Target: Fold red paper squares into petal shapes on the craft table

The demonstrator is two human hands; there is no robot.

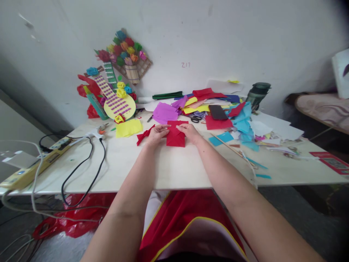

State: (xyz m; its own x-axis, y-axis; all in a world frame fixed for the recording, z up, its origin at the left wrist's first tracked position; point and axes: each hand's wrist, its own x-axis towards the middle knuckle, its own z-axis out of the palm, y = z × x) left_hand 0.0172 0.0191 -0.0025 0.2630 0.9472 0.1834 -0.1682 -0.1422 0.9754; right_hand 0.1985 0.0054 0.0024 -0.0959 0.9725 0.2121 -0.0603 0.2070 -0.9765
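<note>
A red sheet of paper point(176, 137) lies on the pale table point(163, 167) in front of me. My left hand point(156, 133) rests on its left edge with fingers pressed on the paper near the top. On the right side, my right hand point(190, 131) pinches the paper's upper edge. A folded red scrap point(143, 135) lies just left of my left hand.
Coloured paper sheets are heaped at the back: purple point(164, 112), yellow point(128, 128), red point(217, 123), blue point(244, 122). Scissors point(195, 118), a dark phone point(217, 112), a green bottle point(257, 94), a glue gun point(98, 132) with black cable, a power strip point(35, 166) and paper-flower crafts point(116, 92) stand around.
</note>
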